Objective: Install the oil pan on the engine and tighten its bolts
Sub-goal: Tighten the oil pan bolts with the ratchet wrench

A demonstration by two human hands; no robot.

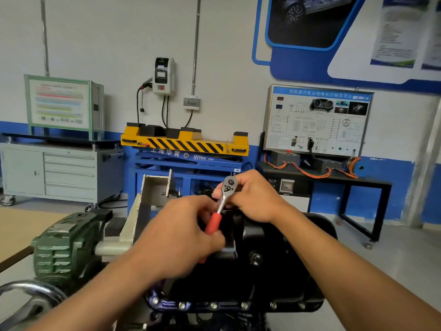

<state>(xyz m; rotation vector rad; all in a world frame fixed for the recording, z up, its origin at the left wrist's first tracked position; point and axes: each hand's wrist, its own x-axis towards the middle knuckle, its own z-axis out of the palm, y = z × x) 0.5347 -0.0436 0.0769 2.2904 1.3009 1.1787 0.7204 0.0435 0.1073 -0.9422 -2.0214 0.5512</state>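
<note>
The oil pan is sitting in place with its bolts fitted below the grip, while the left hand is clutching the ratchet by its handle and the right hand is curling round its head, so final tightening is probably under way.

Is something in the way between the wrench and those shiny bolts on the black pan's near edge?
Nothing visible is. The ratchet, held in the left hand and right hand, is above the oil pan; the bolts lie uncovered between the forearms.
</note>
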